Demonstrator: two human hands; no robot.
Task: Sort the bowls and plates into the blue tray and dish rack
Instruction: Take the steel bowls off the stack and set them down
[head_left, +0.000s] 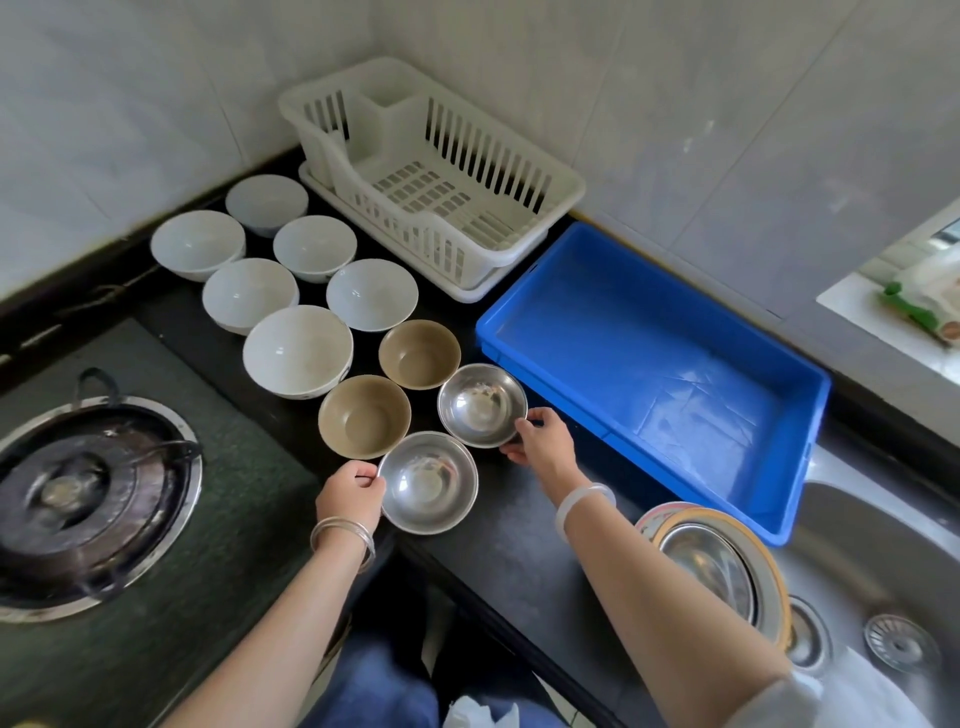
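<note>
- Nearest me, two bare forearms reach forward from the bottom edge, each with a bangle at the wrist.
- Far left, a gas burner (78, 493) sits set into the dark surface (519, 545). It has no part in this step.
- Six white bowls (298, 351) and two brown bowls (364, 415) stand upright in rows, left of centre and close together.
- The left hand (349, 496) has its fingers (366, 475) curled over the left rim of the nearer steel bowl (427, 483), pinching it. The bowl appears to rest on the surface.
- The right hand (540, 441) grips the right rim of the farther steel bowl (482, 405) the same way. That bowl sits just beside the blue tray (649, 338).
- I judge the step to be lifting both steel bowls to carry them right. I would raise each straight up first, since the brown bowls sit very close by and a sideways drag could knock them.
- A one-sided rim pinch lets a bowl tip, so I would keep each level, or nest one inside the other.
- The white dish rack (561, 179) stands behind, against the wall, with nothing in it.
- The blue tray, right of centre, holds nothing yet.
- Far right, a stack of plates (717, 561) leans in the sink (883, 545).
</note>
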